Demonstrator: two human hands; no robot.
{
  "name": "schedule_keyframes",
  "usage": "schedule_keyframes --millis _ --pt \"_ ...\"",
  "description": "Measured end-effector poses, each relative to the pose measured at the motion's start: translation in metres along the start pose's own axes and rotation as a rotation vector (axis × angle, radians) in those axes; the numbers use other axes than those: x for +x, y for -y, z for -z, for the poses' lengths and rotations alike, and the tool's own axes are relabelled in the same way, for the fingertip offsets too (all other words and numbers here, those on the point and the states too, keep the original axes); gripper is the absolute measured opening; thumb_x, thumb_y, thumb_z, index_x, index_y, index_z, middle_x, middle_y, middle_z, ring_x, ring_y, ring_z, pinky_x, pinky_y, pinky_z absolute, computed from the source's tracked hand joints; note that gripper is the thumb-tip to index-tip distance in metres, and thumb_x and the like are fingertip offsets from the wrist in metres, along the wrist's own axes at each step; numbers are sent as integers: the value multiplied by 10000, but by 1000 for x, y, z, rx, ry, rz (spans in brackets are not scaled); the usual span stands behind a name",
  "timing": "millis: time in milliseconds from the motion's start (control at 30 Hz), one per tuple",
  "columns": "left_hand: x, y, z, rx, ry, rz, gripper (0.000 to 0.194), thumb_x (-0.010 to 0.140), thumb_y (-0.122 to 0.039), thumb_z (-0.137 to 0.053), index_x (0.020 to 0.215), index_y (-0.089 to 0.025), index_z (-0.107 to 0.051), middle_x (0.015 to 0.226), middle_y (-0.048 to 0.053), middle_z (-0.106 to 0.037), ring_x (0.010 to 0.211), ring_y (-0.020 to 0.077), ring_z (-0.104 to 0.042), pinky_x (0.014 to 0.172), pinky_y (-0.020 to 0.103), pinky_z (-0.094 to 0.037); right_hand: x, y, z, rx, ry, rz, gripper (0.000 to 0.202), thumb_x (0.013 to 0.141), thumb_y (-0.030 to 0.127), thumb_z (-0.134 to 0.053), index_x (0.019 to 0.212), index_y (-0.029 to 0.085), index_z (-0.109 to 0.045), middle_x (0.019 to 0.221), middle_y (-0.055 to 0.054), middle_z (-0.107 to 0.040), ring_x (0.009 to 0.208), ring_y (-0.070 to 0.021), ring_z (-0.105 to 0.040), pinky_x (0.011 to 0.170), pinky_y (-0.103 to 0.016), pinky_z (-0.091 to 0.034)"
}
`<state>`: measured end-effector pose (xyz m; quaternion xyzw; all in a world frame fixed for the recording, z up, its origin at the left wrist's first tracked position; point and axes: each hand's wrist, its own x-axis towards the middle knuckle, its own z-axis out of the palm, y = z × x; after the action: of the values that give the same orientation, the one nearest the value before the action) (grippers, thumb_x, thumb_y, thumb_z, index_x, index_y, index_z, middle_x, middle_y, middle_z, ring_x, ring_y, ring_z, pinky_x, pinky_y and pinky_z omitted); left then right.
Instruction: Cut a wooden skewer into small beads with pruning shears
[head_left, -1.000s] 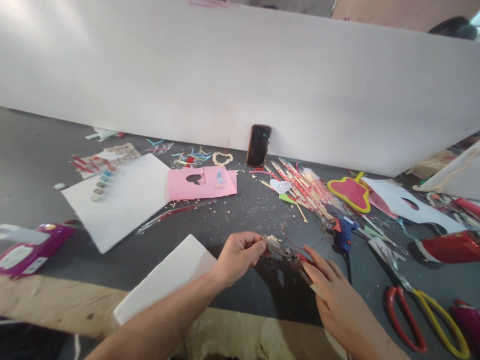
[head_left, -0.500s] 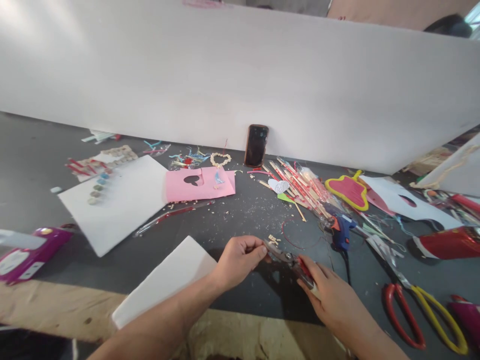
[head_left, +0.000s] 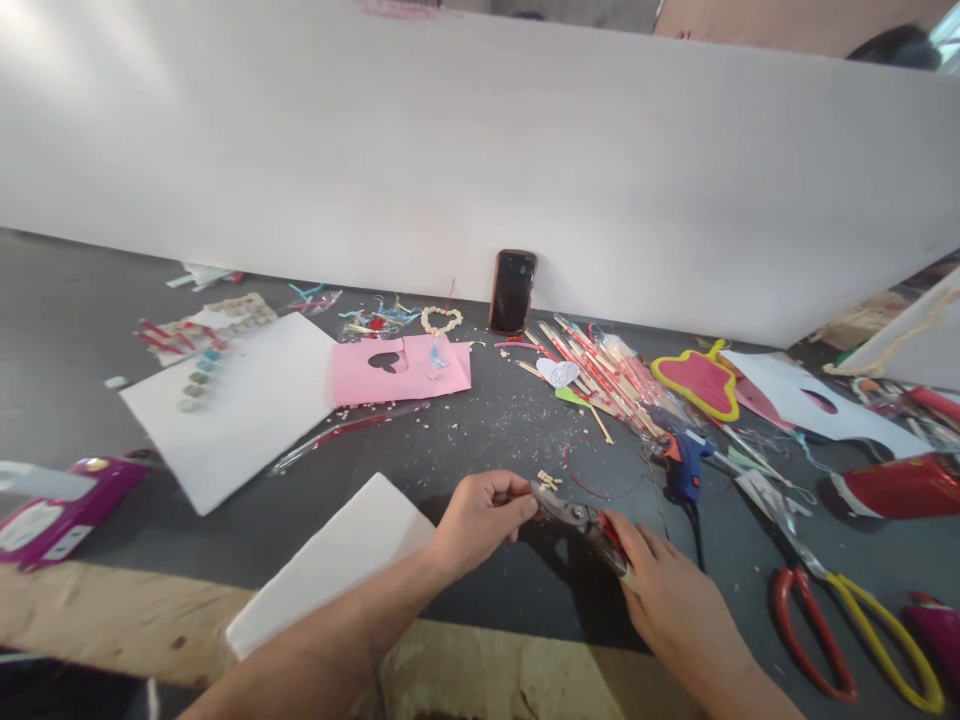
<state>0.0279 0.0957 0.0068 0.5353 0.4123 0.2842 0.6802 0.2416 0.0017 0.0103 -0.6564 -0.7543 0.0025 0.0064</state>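
Observation:
My right hand (head_left: 660,570) is wrapped round the handles of a metal hand cutter (head_left: 577,515), whose jaws point left. At those jaws, the fingers of my left hand (head_left: 484,520) are pinched together on something too small to make out. A little pile of short wooden pieces (head_left: 548,481) lies just beyond the jaws. Wood crumbs are scattered on the dark table (head_left: 480,440). Patterned sticks (head_left: 592,365) lie in a bundle farther back on the right.
A phone (head_left: 514,291) leans on the white board (head_left: 337,150). Large scissors (head_left: 817,575), a glue gun (head_left: 684,465) and a red can (head_left: 900,487) are at right. Pink paper (head_left: 352,375), white sheets (head_left: 232,420) and a purple box (head_left: 71,510) are at left.
The handles of the cutter look closer together, and the fingers of my right hand have closed in round them. My left hand has hardly moved.

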Motion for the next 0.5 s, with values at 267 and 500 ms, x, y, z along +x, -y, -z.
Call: schedule_keyframes --millis 267,500 --pt "-2 -1 4 -35 11 -43 263 765 -352 -558 667 -120 -631 547 -3 -543 436 53 -340 438 205 -242 -4 11 5 60 10 21 644 721 62 -351 1360 123 -293 1064 -136 -628 903 -247 -619 706 -357 -534" --pt "-2 -3 5 -228 109 51 275 723 -377 -618 667 -108 -606 593 43 -628 365 24 -300 385 204 -172 -7 9 3 115 76 23 668 695 25 -329 1360 87 -316 1090 -147 -625 927 -246 -604 754 -375 -522"
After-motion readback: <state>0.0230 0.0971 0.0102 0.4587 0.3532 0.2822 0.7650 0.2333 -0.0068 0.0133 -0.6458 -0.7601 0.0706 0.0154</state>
